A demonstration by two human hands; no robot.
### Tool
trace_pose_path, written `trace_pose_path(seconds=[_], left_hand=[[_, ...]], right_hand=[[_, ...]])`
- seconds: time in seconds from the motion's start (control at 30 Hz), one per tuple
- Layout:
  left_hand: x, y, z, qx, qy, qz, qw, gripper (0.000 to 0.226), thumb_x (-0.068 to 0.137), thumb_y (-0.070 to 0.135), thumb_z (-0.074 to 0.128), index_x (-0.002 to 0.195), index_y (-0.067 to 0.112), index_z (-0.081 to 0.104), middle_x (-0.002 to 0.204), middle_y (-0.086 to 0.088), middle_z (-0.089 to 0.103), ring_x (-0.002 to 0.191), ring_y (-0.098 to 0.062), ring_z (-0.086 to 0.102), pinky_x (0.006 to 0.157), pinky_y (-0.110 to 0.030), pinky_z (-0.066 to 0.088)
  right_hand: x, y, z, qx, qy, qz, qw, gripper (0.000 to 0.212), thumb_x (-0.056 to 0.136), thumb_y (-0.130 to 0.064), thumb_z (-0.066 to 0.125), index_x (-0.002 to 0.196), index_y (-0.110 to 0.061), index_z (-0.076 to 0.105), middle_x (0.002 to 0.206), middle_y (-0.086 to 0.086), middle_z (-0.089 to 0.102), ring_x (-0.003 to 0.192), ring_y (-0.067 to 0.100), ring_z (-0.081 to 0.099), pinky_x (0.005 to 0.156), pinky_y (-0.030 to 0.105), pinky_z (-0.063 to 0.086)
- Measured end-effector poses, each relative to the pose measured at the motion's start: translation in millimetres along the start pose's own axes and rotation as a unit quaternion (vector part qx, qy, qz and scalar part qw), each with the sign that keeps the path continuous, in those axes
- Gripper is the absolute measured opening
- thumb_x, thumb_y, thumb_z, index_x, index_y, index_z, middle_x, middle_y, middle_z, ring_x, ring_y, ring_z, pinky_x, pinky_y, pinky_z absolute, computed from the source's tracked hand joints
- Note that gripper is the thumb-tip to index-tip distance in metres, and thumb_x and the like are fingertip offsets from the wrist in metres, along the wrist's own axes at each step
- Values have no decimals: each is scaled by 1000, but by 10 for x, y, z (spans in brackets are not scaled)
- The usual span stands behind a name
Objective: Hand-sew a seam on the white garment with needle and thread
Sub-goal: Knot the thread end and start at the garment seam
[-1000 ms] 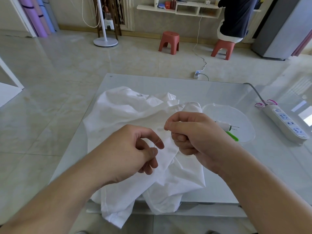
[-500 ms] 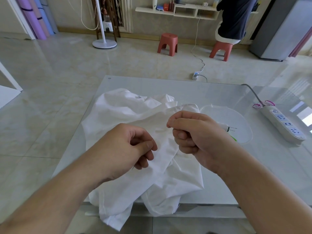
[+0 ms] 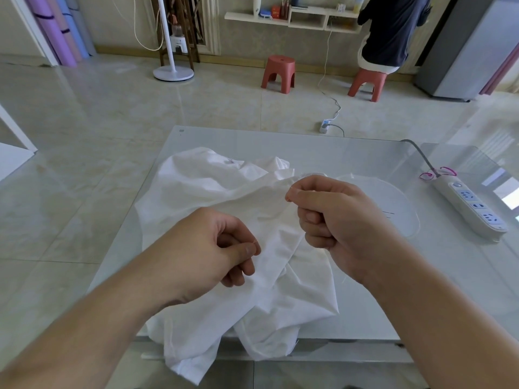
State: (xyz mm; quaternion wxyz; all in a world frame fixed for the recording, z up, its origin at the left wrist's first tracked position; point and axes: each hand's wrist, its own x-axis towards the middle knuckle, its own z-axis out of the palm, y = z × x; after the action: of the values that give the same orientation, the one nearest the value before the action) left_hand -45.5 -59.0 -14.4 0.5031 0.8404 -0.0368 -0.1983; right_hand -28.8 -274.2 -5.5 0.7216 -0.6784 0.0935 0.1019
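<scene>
Beside the white garment, the clear dish holds small items, too hidden to identify. Your left hand pinches something too fine to identify; your right hand, fingers curled, pinches the garment.

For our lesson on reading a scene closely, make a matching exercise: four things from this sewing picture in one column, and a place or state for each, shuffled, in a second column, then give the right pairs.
Column 1
1. white garment
2. power strip
3. clear plate
4. right hand

Column 2
A. at the table's far right edge, with pink bands by its cable
B. fingers curled, pinching at thumb and forefinger
C. crumpled, hanging over the table's near edge
D. lying flat, partly hidden behind the right hand

Pairs: 1-C, 2-A, 3-D, 4-B
</scene>
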Motion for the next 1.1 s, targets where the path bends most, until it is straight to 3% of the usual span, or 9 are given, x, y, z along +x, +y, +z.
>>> trace_pose_path(seconds=[0.3, 0.5, 0.63, 0.87, 1.1], left_hand=[[13, -20, -45, 56, 15, -1, 998, 17, 102, 11, 68, 89, 17, 77, 74, 1, 79, 64, -16, 75, 67, -30, 62], [34, -37, -48, 110, 44, 3, 993, 21, 102, 14, 67, 85, 24, 75, 73, 8, 78, 62, -10, 74, 77, -43, 65], [54, -35, -52, 136, 49, -8, 989, 23, 102, 16, 67, 83, 26, 75, 72, 10, 77, 61, -6, 72, 77, -41, 66], [57, -55, -77, 145, 58, -11, 988, 22, 102, 19, 67, 84, 28, 75, 72, 11, 77, 61, -7, 72, 74, -50, 66], [83, -105, -87, 173, 70, -15, 982, 23, 102, 19, 67, 83, 29, 73, 71, 14, 76, 62, -6, 73, 75, -42, 66]], right_hand=[[27, -22, -58, 14, 14, -15, 1000, 9, 98, -3, 64, 91, -7, 68, 58, 0, 35, 48, 14, 23, 46, 28, 16], [40, -41, -99, 25, 16, -21, 999, 9, 99, -3, 63, 91, -7, 66, 59, 0, 33, 50, 15, 22, 47, 29, 15], [41, -62, -121, 40, 12, -26, 999, 6, 99, -4, 62, 95, -7, 65, 59, 0, 32, 49, 14, 21, 45, 27, 16], [33, -88, -166, 57, 17, -31, 998, 5, 99, -4, 61, 99, -8, 64, 60, -1, 29, 50, 14, 19, 43, 25, 16], [40, -104, -204, 59, 28, -38, 997, 5, 99, -5, 62, 97, -7, 65, 62, 0, 26, 51, 14, 18, 43, 25, 17]])
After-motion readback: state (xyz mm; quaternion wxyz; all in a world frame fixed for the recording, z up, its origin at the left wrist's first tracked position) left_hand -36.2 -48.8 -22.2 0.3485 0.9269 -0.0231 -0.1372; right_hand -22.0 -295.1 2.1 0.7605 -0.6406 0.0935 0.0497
